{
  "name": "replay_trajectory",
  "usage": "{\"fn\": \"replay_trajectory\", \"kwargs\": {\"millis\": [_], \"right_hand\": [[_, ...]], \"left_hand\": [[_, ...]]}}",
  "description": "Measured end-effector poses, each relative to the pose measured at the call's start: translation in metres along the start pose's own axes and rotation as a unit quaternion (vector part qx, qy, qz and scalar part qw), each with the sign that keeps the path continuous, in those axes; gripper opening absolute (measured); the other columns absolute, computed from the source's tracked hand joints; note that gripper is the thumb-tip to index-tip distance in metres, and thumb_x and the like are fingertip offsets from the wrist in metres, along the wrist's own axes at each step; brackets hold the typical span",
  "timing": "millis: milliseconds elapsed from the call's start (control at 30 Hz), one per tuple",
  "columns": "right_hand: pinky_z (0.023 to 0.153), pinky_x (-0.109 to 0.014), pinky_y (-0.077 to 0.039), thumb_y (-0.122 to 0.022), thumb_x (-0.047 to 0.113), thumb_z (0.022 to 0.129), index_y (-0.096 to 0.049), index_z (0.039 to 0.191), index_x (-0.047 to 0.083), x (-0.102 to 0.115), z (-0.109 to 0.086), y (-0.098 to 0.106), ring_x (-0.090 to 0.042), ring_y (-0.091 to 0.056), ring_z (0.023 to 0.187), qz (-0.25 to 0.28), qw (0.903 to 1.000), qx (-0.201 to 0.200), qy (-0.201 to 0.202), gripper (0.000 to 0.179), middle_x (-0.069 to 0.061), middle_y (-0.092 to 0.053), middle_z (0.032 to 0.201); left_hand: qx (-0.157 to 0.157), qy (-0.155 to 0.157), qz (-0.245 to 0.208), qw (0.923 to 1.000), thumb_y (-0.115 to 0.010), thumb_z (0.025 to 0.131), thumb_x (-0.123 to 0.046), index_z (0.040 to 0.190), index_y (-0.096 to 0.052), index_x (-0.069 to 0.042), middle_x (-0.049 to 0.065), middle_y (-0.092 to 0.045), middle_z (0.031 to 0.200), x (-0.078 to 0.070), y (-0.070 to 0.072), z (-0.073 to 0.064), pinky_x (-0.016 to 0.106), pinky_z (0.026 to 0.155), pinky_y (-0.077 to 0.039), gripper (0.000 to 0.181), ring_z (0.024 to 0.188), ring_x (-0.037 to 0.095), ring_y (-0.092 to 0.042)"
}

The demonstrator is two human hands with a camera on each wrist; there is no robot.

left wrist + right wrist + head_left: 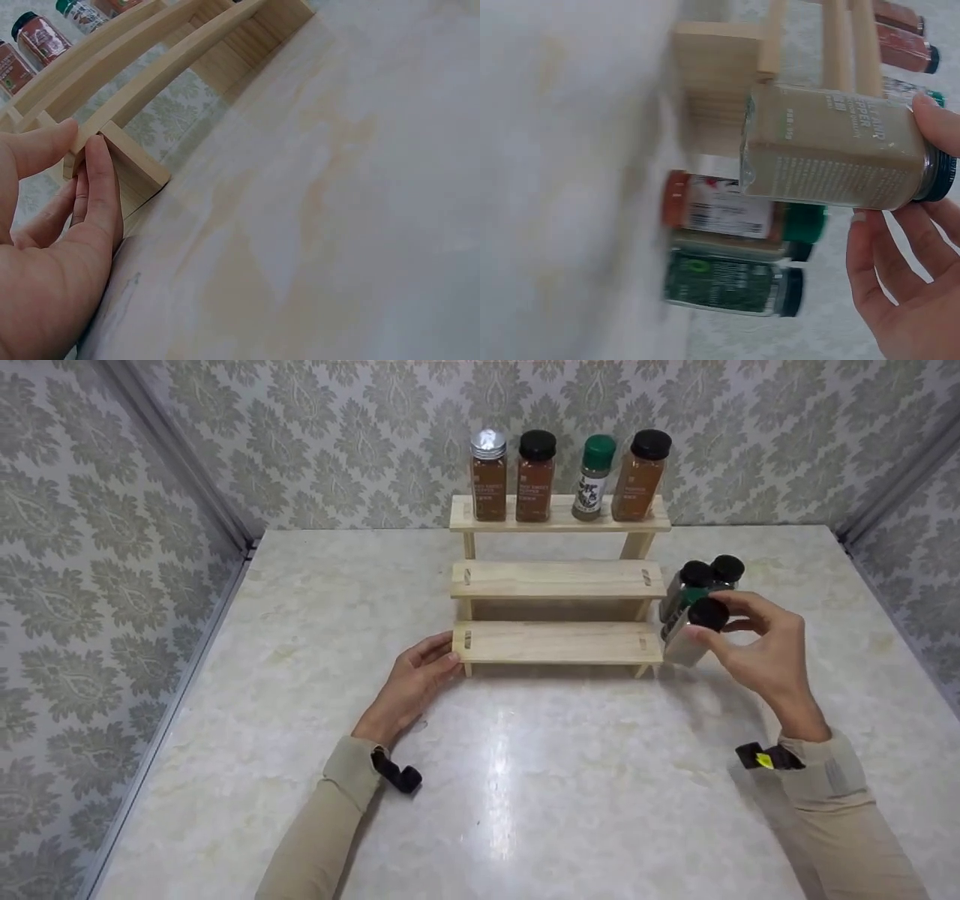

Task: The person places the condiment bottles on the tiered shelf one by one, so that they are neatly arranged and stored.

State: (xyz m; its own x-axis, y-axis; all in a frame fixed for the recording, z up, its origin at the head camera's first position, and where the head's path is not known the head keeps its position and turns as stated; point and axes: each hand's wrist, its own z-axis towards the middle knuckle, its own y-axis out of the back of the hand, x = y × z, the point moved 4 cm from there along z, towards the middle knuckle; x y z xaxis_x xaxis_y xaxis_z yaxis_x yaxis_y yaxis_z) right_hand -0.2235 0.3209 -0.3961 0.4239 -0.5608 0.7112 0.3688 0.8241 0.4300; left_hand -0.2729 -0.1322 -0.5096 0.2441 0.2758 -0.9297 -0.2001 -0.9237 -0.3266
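Observation:
A three-step wooden spice rack [555, 643] stands on the table. My left hand [409, 682] grips the left end of its lowest step, and the left wrist view shows thumb and fingers pinching the wood. Beside the rack's right end, my right hand [769, 649] holds a square spice jar [825, 146] near its black lid. The jar has pale brown contents and is raised off the table, tilted in the head view. Behind it stand a green-lidded spice bottle [735, 210] and black-lidded jars, one with dark green contents [724, 281]; the held jar partly hides them in the head view.
The top step carries a silver-lidded jar [489, 480], a black-lidded red jar [535, 480], a green-lidded bottle [592, 484] and a black-lidded orange-brown jar [639, 484]. A patterned wall [337, 442] rises behind the marbled table [262, 675].

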Motion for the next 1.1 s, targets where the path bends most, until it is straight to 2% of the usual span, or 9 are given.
{"fn": "replay_trajectory", "kwargs": {"millis": [200,400,600,933,1100], "right_hand": [[0.083,-0.012,-0.058,-0.090,-0.008,0.080,-0.076,0.124,-0.005,0.034,0.013,0.007,-0.003,-0.072,0.097,0.042,0.9983,-0.001,0.041,0.046,0.012,-0.076,0.107],[0.082,-0.013,-0.060,-0.088,-0.006,0.083,-0.077,0.126,0.000,0.070,0.039,-0.004,-0.005,-0.074,0.094,0.053,0.9963,0.035,0.057,0.045,0.010,-0.078,0.106],[0.083,-0.014,-0.061,-0.085,-0.003,0.088,-0.079,0.128,0.009,0.101,0.066,-0.024,-0.008,-0.075,0.100,0.067,0.9933,0.071,0.062,0.042,0.011,-0.078,0.111],[0.084,-0.017,-0.063,-0.085,-0.001,0.090,-0.078,0.127,0.004,0.130,0.099,-0.063,-0.010,-0.076,0.100,0.119,0.9847,0.097,0.082,0.038,0.010,-0.079,0.110],[0.086,-0.016,-0.062,-0.086,0.001,0.089,-0.077,0.127,0.003,0.137,0.108,-0.087,-0.006,-0.076,0.098,0.118,0.9839,0.105,0.084,0.039,0.004,-0.079,0.111]], "left_hand": [[0.002,0.003,0.004,1.0000,-0.063,0.107,-0.003,0.158,-0.047,0.000,0.020,-0.050,0.157,0.002,0.001,-0.001,0.030,0.114,-0.054,0.053,0.142,0.029,-0.054],[-0.003,-0.001,0.009,1.0000,-0.063,0.107,-0.003,0.158,-0.046,0.001,0.021,-0.050,0.157,0.001,0.004,-0.002,0.030,0.114,-0.054,0.054,0.142,0.030,-0.054],[0.000,-0.001,0.005,1.0000,-0.064,0.107,-0.003,0.158,-0.045,0.001,0.022,-0.051,0.157,-0.001,0.002,-0.001,0.030,0.112,-0.056,0.055,0.137,0.027,-0.058],[-0.002,-0.007,0.011,0.9999,-0.065,0.107,-0.003,0.156,-0.049,0.000,0.021,-0.054,0.153,-0.002,0.000,0.000,0.031,0.112,-0.056,0.052,0.135,0.026,-0.060],[0.001,-0.012,0.003,0.9999,-0.064,0.106,-0.002,0.156,-0.049,0.001,0.022,-0.053,0.154,0.001,0.000,-0.002,0.031,0.113,-0.055,0.052,0.135,0.027,-0.059]]}}
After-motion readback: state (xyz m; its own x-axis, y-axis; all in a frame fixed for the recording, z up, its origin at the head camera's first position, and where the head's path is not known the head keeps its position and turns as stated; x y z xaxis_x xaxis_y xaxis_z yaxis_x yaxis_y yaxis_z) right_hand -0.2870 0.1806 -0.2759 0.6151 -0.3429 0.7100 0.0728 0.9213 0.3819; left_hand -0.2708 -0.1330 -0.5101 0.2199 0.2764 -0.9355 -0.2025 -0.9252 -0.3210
